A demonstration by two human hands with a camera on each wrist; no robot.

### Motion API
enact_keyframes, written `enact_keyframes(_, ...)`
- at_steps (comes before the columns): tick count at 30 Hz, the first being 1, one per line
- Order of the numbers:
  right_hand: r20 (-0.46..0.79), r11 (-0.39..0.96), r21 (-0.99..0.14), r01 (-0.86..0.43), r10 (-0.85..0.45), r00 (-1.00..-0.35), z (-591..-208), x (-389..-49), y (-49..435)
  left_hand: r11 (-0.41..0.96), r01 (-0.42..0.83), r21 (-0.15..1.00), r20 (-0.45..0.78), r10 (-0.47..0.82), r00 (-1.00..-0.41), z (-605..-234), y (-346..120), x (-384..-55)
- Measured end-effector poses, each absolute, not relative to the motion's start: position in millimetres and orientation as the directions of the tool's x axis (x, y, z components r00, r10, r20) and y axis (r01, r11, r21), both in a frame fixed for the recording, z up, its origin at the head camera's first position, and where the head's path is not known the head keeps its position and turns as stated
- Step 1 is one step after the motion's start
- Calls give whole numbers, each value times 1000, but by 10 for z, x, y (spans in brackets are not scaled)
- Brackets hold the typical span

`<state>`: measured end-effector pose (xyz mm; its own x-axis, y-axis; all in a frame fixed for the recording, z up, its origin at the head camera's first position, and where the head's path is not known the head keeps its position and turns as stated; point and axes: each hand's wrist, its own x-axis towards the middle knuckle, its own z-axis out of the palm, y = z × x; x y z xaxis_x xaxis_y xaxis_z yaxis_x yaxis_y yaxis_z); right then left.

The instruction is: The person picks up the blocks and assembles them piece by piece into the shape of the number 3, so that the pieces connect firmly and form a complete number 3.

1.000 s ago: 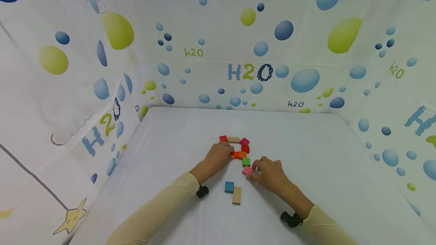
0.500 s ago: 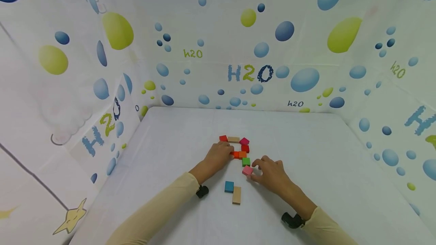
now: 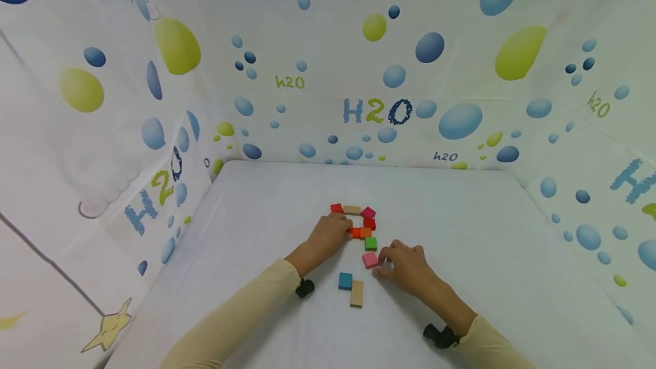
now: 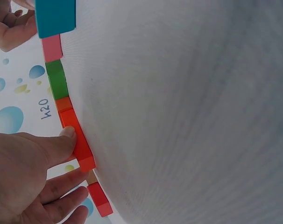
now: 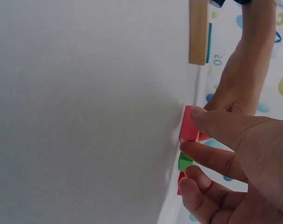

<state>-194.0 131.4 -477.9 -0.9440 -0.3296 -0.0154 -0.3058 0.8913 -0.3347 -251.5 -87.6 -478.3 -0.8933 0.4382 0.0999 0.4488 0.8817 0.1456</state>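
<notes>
My left hand point(image 3: 330, 237) pinches an orange-red block point(image 4: 79, 144) between thumb and forefinger, its other fingers spread past the block's end. My right hand point(image 3: 409, 266) has thumb and forefinger at two ends of a pink block point(image 3: 370, 259), gripping it lightly on the table. That pink block is slightly tilted, a small gap below the green block point(image 3: 370, 244). An orange block point(image 3: 365, 233) lies between the orange-red one and the green one's upper edge. Above it sit a red block point(image 3: 369, 224) and a crimson block point(image 3: 368, 213).
A pale wooden block point(image 3: 352, 210) and another red block point(image 3: 336, 208) form the far row. Nearer the person lie a blue block point(image 3: 345, 281) and an upright-lying wooden block point(image 3: 356, 294). White cloth covers the table point(image 3: 461, 215); patterned sheets point(image 3: 318, 33) enclose it.
The pink block has shifted slightly toward the person and left, turning a little, away from the green block. My right hand moved with it; the left hand stays put.
</notes>
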Motion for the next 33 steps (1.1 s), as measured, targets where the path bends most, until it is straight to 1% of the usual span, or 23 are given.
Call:
enact_keyframes(5, 17, 885, -328, -331, -345, -938, -4744, -1942, 1308, 884, 449, 132, 104, 438, -893, -4803, -867, -2534)
enact_keyframes(13, 15, 867, -322, -381, -397, -918, -4789, -1986, 1297, 882, 450, 139, 109, 438, -892, -4808, -870, -2530)
enact_keyframes(22, 34, 886, -338, -317, -325, -945, -4796, -1982, 1272, 884, 445, 139, 107, 434, -895, -4802, -873, -2529)
enact_keyframes(33, 42, 899, -344, -272, -274, -961, -4826, -1992, 1237, 883, 444, 155, 117, 430, -895, -4807, -875, -2529)
